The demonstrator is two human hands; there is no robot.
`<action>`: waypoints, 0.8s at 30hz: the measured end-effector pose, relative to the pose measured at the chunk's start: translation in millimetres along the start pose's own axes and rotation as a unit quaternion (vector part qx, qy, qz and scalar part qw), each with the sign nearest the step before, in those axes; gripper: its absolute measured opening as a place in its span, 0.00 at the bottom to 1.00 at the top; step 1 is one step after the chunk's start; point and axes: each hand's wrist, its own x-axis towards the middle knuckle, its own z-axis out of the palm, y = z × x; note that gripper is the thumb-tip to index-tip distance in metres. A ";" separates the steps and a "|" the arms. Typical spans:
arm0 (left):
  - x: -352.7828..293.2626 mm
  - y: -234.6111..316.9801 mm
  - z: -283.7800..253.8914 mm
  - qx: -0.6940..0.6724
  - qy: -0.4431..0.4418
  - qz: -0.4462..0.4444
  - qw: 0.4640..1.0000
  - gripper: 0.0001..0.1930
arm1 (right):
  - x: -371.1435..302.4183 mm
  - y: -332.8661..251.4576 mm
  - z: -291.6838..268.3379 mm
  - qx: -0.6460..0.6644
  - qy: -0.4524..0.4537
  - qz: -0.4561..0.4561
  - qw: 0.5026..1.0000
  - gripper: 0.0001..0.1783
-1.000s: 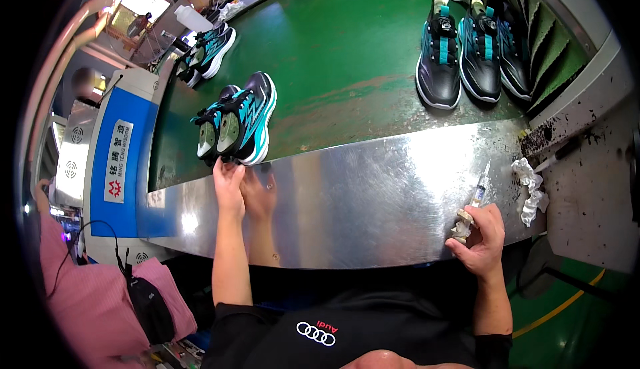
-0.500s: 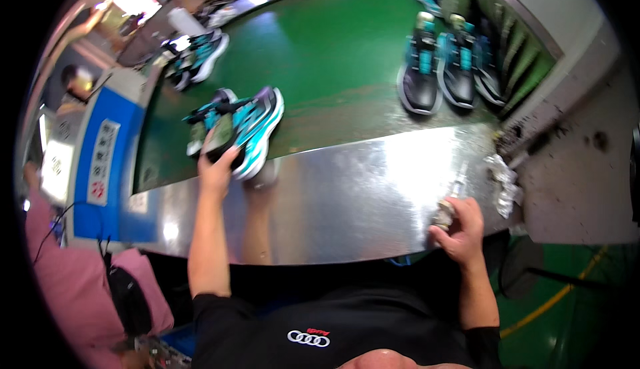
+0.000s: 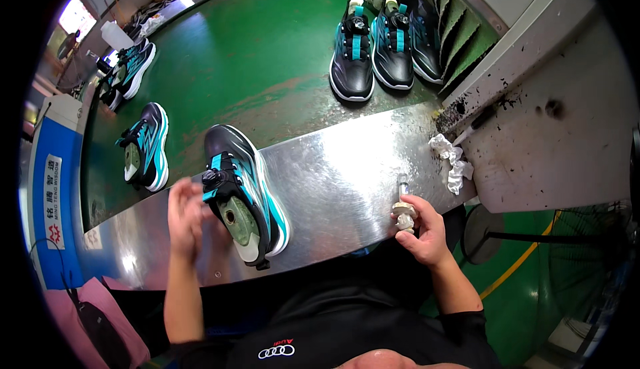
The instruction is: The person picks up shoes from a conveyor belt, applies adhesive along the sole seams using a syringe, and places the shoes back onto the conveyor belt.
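A black and teal sneaker (image 3: 250, 192) with a white sole lies tilted on the bare steel ledge (image 3: 327, 169), heel toward me; a green insert shows in its opening. Beside its collar is my left hand (image 3: 185, 214), fingers smeared by motion, so whether they touch it is unclear. My right hand (image 3: 427, 234) is closed on a small off-white lump (image 3: 404, 217) above the ledge's right part. A short clear piece (image 3: 403, 186) sticks out beyond the lump; whether the two are joined I cannot tell.
One sneaker (image 3: 155, 144) lies on the green belt (image 3: 267, 56) to the left, with more sneakers (image 3: 133, 69) behind it. Several upright sneakers (image 3: 352, 62) stand by green hanging flaps (image 3: 460, 42). Crumpled white paper (image 3: 453, 162) lies at the ledge's right end, near a machine wall (image 3: 547, 129).
One sneaker has come off the belt onto the steel ledge in front of me, and my left hand is now beside it. My right hand keeps the lump. The view has shifted right.
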 end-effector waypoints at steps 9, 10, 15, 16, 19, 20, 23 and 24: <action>113.9 -2.4 14.5 0.326 -0.013 -0.134 0.936 0.27 | -9.6 -12.8 -4.0 0.045 -0.090 0.039 0.994 0.32; 116.1 -5.7 23.6 0.329 -0.026 -0.111 0.937 0.29 | -11.6 -16.0 -3.3 0.065 -0.083 0.038 0.994 0.33; 92.3 6.3 77.9 0.029 -0.057 -0.026 0.998 0.32 | -5.1 -42.4 6.1 0.132 -0.089 0.030 0.987 0.44; 80.9 12.3 83.2 -0.042 -0.070 0.002 0.997 0.31 | 0.1 -46.4 8.0 0.129 -0.091 0.030 0.987 0.44; 42.1 33.5 89.6 -0.195 -0.129 0.066 0.970 0.29 | 14.1 -64.4 17.2 0.146 -0.120 -0.001 0.982 0.48; 32.8 34.4 87.1 -0.209 -0.142 0.078 0.964 0.29 | 20.3 -73.2 24.1 0.191 -0.157 -0.022 0.969 0.48; 26.2 25.8 74.2 -0.233 -0.177 0.014 0.956 0.32 | 39.7 -84.0 37.2 0.225 -0.220 -0.077 0.946 0.47; 24.9 23.8 75.5 -0.247 -0.182 0.011 0.952 0.33 | 45.6 -87.8 44.1 0.289 -0.258 -0.084 0.918 0.46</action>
